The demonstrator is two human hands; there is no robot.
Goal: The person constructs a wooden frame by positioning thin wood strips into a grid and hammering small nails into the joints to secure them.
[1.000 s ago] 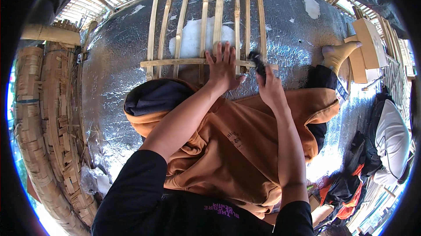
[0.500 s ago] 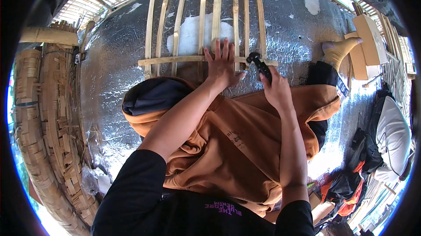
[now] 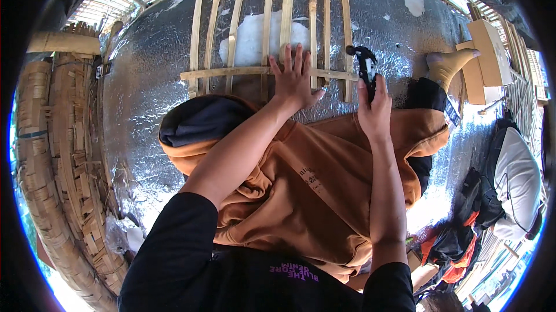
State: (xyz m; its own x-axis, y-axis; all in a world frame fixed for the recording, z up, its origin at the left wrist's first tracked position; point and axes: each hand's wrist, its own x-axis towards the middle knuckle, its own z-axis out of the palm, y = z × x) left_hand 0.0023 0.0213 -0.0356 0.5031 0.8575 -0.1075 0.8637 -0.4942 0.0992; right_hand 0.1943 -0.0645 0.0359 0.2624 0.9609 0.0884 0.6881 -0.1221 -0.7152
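Observation:
A frame of long bamboo slats (image 3: 233, 34) lies ahead of me, joined near its close end by a bamboo crosspiece (image 3: 226, 72). My left hand (image 3: 294, 80) rests flat over the crosspiece with its fingers spread across the middle slats. In my right hand (image 3: 375, 106) is a black claw hammer (image 3: 365, 63), gripped by its handle. Its head is just to the right of the rightmost slat, above the crosspiece's right end. A brown hoodie (image 3: 307, 179) with a dark hood lining is draped over my lap, below both hands.
Shiny foil sheeting (image 3: 150, 80) covers the floor. Rolled woven bamboo mats (image 3: 75, 155) run along the left. To the right are my outstretched foot (image 3: 449, 66), a cardboard box (image 3: 489, 51), a white pillow-like bundle (image 3: 515, 176) and a heap of dark and orange cloth (image 3: 454, 248).
The hammer and my right hand have moved slightly right and away from me, off the crosspiece's end. The frame's near end has tilted or shifted a little; my left hand stays on it.

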